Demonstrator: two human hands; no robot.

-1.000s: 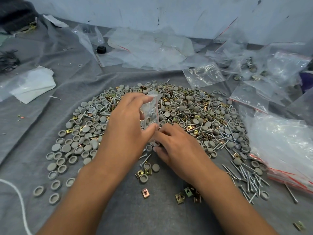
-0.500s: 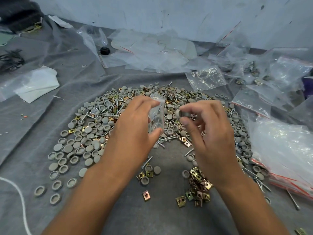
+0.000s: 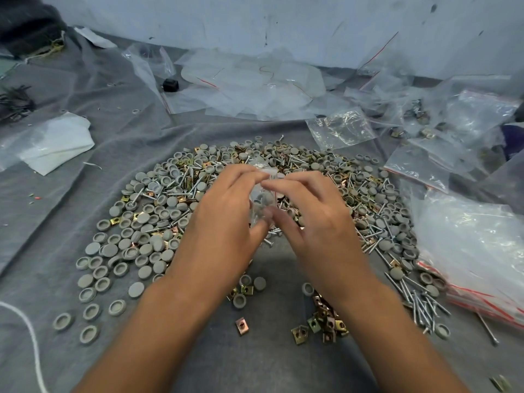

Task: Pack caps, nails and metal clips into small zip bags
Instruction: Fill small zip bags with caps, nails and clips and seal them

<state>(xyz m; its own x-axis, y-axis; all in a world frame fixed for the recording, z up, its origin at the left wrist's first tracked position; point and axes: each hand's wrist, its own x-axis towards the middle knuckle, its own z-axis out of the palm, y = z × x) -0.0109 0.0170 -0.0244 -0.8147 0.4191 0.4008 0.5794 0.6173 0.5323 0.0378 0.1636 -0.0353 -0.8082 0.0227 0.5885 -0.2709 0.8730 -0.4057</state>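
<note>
we see a grey cloth [image 3: 85, 222] spread as the work surface, creased at the left. on its middle lies a broad heap of grey caps [image 3: 147, 239], nails [image 3: 419, 302] and brass-coloured clips [image 3: 326, 321], thinning to loose pieces at the near edge. a stack of red-striped zip bags [image 3: 476, 251] lies at the right, touching the heap. more clear bags [image 3: 340, 129] lie behind, some near the wall holding parts. a folded white sheet [image 3: 54, 143] lies at the left, well apart from the heap. a small black block [image 3: 170, 85] sits at the back, a white cord [image 3: 31, 336] at the near left.
</note>
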